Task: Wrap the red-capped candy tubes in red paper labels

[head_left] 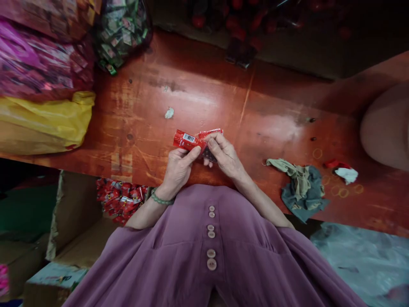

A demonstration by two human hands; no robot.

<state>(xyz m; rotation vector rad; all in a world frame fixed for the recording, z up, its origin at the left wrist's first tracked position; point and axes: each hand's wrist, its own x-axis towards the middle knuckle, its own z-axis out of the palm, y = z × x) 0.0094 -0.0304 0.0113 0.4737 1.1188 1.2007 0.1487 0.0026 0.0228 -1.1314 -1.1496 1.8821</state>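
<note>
Both hands meet over the near edge of a red-brown table (204,98), in front of a purple garment. A red printed packet (185,140) with a white barcode label is pinched between the thumb and fingers of my left hand (179,167). My right hand (224,154) is closed on a second piece, a clear pouch (209,154) with a red printed top and dark contents, touching the first. Whether the two pieces are joined cannot be made out. A green bead bracelet circles my left wrist.
Filled pink, yellow (47,123) and green-filled (123,34) bags stand at the left. A cardboard box (75,213) with red packets is below the left edge. Grey cloth (302,187), rubber bands and a large round container (388,128) are at the right.
</note>
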